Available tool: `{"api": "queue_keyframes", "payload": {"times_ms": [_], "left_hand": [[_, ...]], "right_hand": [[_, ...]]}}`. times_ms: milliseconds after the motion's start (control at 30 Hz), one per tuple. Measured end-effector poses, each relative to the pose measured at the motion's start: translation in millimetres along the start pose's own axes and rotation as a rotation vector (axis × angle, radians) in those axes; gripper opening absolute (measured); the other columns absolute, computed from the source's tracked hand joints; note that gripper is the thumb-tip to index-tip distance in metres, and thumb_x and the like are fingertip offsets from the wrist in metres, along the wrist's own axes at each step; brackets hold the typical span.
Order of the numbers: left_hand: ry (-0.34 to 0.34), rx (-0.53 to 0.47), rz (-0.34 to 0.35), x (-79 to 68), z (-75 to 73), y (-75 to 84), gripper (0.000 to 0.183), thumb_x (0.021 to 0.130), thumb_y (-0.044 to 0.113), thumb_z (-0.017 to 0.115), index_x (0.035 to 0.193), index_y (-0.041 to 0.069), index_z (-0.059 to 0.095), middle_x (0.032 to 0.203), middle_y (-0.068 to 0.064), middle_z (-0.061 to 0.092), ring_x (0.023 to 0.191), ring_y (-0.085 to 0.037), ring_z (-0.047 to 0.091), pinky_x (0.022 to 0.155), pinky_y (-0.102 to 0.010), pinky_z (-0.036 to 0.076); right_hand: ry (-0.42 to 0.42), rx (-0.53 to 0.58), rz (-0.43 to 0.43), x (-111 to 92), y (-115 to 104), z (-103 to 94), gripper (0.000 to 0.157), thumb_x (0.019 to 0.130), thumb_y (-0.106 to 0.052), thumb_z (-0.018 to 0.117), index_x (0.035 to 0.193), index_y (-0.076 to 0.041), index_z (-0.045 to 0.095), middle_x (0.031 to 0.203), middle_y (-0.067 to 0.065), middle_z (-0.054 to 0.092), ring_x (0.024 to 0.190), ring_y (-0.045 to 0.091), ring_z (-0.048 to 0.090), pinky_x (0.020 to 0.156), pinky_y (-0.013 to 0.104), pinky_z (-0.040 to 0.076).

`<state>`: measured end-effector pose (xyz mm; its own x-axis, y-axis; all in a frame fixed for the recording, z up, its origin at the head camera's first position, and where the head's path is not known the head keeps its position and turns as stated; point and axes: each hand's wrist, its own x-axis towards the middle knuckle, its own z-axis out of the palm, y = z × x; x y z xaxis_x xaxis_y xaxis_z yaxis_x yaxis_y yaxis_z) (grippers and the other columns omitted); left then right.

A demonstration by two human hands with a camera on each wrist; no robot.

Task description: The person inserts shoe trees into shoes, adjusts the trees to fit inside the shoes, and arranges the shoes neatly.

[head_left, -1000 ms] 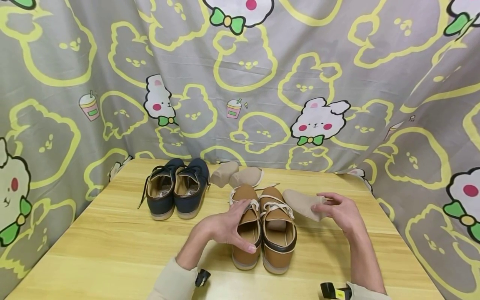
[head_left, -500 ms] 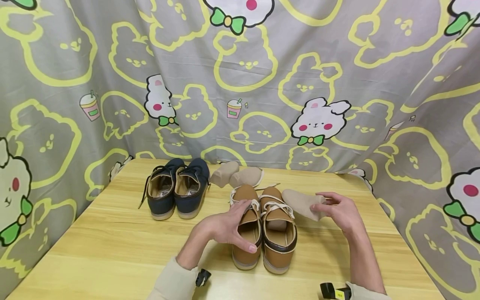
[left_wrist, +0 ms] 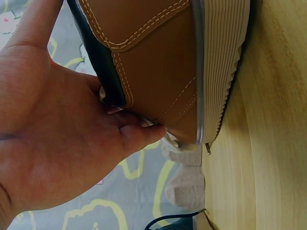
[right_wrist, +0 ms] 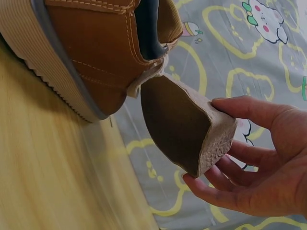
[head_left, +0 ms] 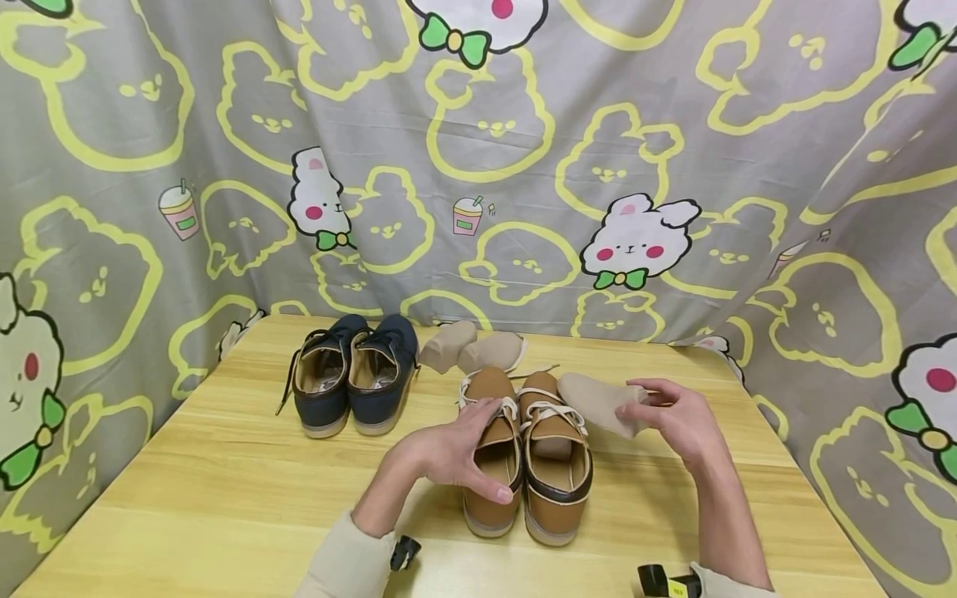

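Note:
Two brown lace-up shoes stand side by side mid-table, toes away from me. My left hand (head_left: 463, 453) rests on the left brown shoe (head_left: 489, 519), its fairly straight fingers near the white laces and its thumb reaching across the opening towards the heel. In the left wrist view its little finger touches the shoe's side. My right hand (head_left: 676, 419) pinches a beige moulded-paper shoe insert (head_left: 594, 399) by one end, to the right of the shoes; the right wrist view shows its hollow side. Inside the right brown shoe (head_left: 555, 519) another insert (head_left: 553, 449) shows in part.
Navy lace-up shoes (head_left: 377, 403) stand at the back left. Two more beige inserts (head_left: 489, 353) lie behind the brown shoes. A loose lace end stretches out beyond their toes. Patterned grey cloth (head_left: 389, 124) hangs behind the wooden table (head_left: 224, 507) and along both sides.
My right hand has moved slightly up and to the left with the insert, closer to the right brown shoe. My left hand and the shoes have stayed in place.

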<state>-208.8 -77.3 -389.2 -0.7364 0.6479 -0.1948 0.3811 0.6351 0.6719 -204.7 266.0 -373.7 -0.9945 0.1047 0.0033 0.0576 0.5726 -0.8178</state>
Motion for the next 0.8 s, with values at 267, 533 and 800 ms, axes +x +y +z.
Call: {"api": "queue_keyframes", "payload": {"times_ms": [267, 533, 800], "left_hand": [[-0.003, 0.006, -0.005, 0.7, 0.0, -0.4, 0.125, 0.077, 0.049, 0.087, 0.164, 0.013, 0.005, 0.17, -0.016, 0.005, 0.158, -0.035, -0.001, 0.124, -0.055, 0.016], [0.0, 0.008, -0.006, -0.7, 0.0, -0.6, 0.124, 0.077, 0.049, 0.086, 0.165, 0.014, 0.005, 0.171, -0.016, 0.005, 0.158, -0.036, -0.001, 0.124, -0.056, 0.017], [-0.002, 0.008, -0.01, -2.1, -0.4, 0.3, 0.124, 0.078, 0.049, 0.086, 0.165, 0.014, 0.005, 0.171, -0.017, 0.004, 0.158, -0.036, -0.001, 0.124, -0.057, 0.017]], "right_hand": [[-0.02, 0.003, -0.03, -2, -7, 4.0, 0.061, 0.082, -0.035, 0.085, 0.135, -0.011, 0.066, 0.109, 0.007, 0.067, 0.097, 0.014, 0.06, 0.083, 0.033, 0.043], [-0.024, -0.001, -0.032, -5, -14, 6.0, 0.06, 0.083, -0.033, 0.084, 0.135, -0.01, 0.065, 0.115, 0.011, 0.067, 0.105, 0.021, 0.06, 0.085, 0.033, 0.045], [-0.018, -0.009, -0.035, -8, -18, 3.8, 0.061, 0.082, -0.034, 0.084, 0.135, -0.012, 0.066, 0.114, 0.01, 0.067, 0.105, 0.021, 0.059, 0.085, 0.034, 0.044]]}}
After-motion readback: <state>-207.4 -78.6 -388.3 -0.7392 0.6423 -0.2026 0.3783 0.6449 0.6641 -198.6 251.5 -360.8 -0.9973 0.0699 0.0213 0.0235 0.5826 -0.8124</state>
